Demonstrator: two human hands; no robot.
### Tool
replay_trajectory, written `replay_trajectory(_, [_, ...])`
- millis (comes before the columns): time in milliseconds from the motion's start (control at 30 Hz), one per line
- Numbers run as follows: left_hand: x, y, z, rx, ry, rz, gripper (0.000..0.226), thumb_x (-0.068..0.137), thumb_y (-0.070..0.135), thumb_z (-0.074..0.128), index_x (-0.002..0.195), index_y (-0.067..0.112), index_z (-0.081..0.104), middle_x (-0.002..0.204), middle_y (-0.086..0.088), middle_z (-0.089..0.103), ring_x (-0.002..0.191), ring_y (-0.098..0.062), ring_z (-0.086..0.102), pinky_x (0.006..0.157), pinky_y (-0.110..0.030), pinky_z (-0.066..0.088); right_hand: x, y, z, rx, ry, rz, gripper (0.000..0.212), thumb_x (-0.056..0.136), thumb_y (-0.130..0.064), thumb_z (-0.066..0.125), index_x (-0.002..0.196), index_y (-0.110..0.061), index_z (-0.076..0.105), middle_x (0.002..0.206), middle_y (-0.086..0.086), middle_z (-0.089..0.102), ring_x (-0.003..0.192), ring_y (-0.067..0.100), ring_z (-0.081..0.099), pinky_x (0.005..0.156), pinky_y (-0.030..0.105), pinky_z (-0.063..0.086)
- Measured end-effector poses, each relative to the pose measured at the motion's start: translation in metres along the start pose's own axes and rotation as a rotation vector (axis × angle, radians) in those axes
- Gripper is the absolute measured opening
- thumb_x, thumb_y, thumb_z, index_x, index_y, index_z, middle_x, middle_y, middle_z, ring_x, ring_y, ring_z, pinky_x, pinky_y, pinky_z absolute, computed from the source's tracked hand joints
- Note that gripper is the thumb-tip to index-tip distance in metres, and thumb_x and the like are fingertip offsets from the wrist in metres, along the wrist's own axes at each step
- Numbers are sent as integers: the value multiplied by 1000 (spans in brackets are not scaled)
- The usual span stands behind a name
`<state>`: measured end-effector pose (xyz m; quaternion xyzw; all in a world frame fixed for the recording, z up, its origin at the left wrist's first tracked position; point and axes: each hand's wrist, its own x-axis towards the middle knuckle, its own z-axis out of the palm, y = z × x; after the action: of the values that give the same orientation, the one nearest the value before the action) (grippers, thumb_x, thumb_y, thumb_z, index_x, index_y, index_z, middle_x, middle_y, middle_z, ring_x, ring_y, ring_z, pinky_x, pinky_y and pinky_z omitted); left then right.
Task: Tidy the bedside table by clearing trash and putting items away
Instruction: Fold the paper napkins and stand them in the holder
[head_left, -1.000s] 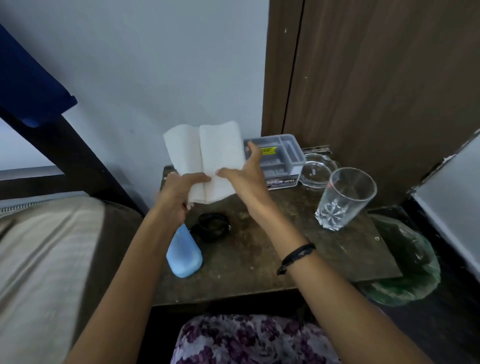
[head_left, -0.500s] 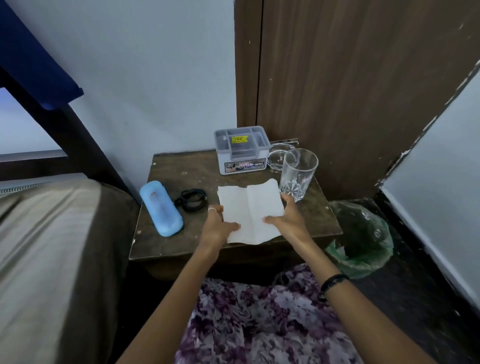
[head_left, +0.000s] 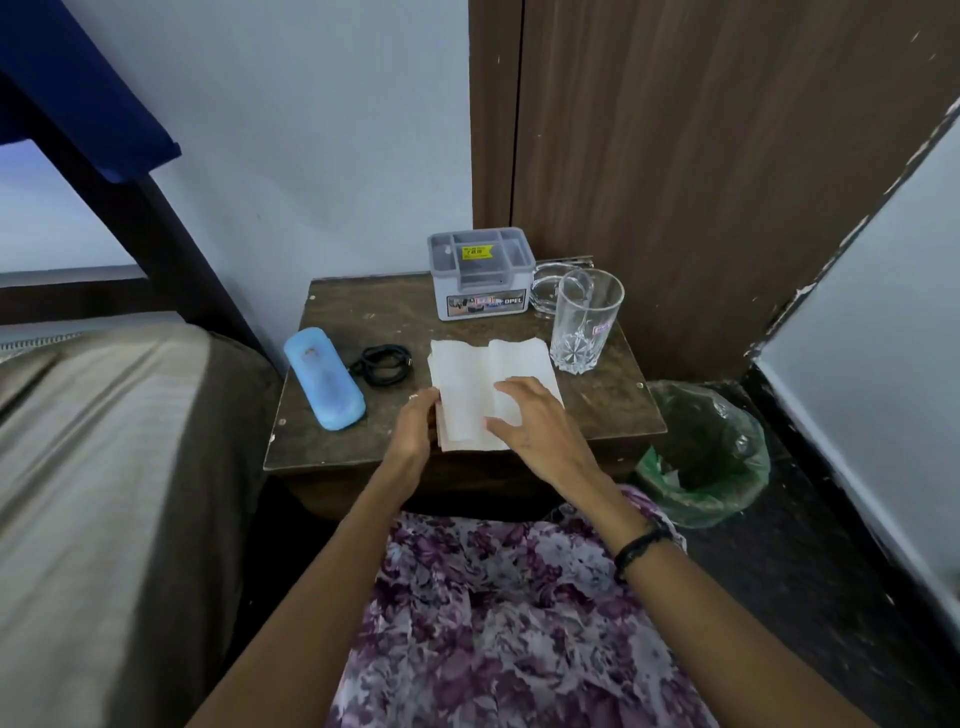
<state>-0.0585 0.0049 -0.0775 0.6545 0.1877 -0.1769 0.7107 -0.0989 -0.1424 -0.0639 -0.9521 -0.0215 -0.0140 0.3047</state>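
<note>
grip: left hand (head_left: 413, 434) pinches tissue (head_left: 478, 384) at its left edge, right hand (head_left: 540, 423) flat, open on it | tissue: spread on tabletop (head_left: 613, 415), front centre | risk: drinking glass (head_left: 584, 322) just beside far right corner; a sweep could tip it

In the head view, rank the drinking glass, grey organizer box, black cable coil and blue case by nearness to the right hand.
From the right hand, resting on the white paper napkin:
1. Drinking glass, just beyond it to the right.
2. Black cable coil, to the left, past the napkin.
3. Grey organizer box, at the table's back edge, and blue case, far left: too close to call.
</note>
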Motion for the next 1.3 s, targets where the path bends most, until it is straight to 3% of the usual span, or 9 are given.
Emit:
replay_trajectory(100, [-3, -3, 1, -94, 0, 28, 34, 97, 14, 32, 116, -2, 55, 108, -9, 58, 93, -19, 57, 76, -24, 47, -1, -4, 8, 34, -117, 55, 66, 85, -42, 63, 140, -17, 37, 144, 2, 37, 131, 19, 37, 99, 34, 38])
replay_trajectory(233, [0, -7, -3, -4, -52, 63, 30, 91, -1, 29, 85, 13, 55, 93, -6, 60, 83, -19, 56, 67, -27, 46, -2, -3, 13, 12, -158, 72, 75, 77, -45, 70, 138, -18, 38, 139, 3, 39, 130, 20, 36, 99, 34, 36])
replay_trajectory(500, [6, -15, -12, 137, -210, 166, 54, 91, -2, 48, 137, 24, 44, 140, -5, 46, 109, -19, 55, 89, -32, 50, -3, 1, 9, 132, -143, 118, 52, 88, -46, 55, 128, -16, 43, 132, 3, 47, 119, 22, 46, 90, 31, 38])
replay_trajectory(667, [4, -13, -9, 189, -250, 202, 73, 89, -12, 40, 146, 29, 21, 145, 2, 36, 111, -11, 53, 82, -21, 52, -6, 0, 6, 232, -108, 137, 40, 93, -40, 48, 121, -12, 44, 130, 9, 52, 117, 23, 50, 94, 35, 41])
replay_trajectory(733, [5, -11, -7, 179, -231, 230, 83, 84, -19, 38, 148, 27, 12, 152, -2, 27, 127, -19, 42, 92, -28, 47, -7, 0, 5, 242, -91, 132, 35, 96, -34, 43, 119, -9, 44, 126, 10, 55, 111, 23, 53, 88, 32, 40])
replay_trajectory(833, [2, -9, -6, 176, -177, 197, 79, 84, -20, 40, 146, 24, 17, 153, -6, 25, 127, -16, 37, 85, -20, 45, -5, 0, 2, 248, -70, 162, 27, 96, -27, 41, 114, -8, 42, 106, 9, 56, 88, 22, 55, 72, 31, 40])
replay_trajectory(933, [-2, -8, -2, 409, -81, 193, 62, 87, -8, 48, 138, 24, 35, 152, -8, 28, 133, -22, 36, 101, -28, 38, 0, 0, -4, 334, -47, 240, 25, 94, -20, 44, 115, -7, 41, 99, 4, 52, 67, 7, 51, 53, 13, 38])
replay_trajectory(1033, [-8, -6, 6, 644, 11, 256, 51, 88, -3, 50, 134, 20, 45, 148, -8, 33, 121, -20, 46, 93, -23, 41, 5, 2, -10, 427, 22, 292, 33, 89, -12, 52, 119, -9, 39, 102, 5, 54, 75, 12, 53, 50, 9, 39])
replay_trajectory(1300, [-18, -11, 22, 1254, 185, 495, 46, 88, 2, 53, 134, 5, 45, 151, -14, 16, 137, -30, 23, 109, -35, 31, -4, 16, -7, 310, 217, 372, 47, 81, -2, 57, 120, -16, 35, 109, 10, 59, 86, 28, 61, 71, 44, 54])
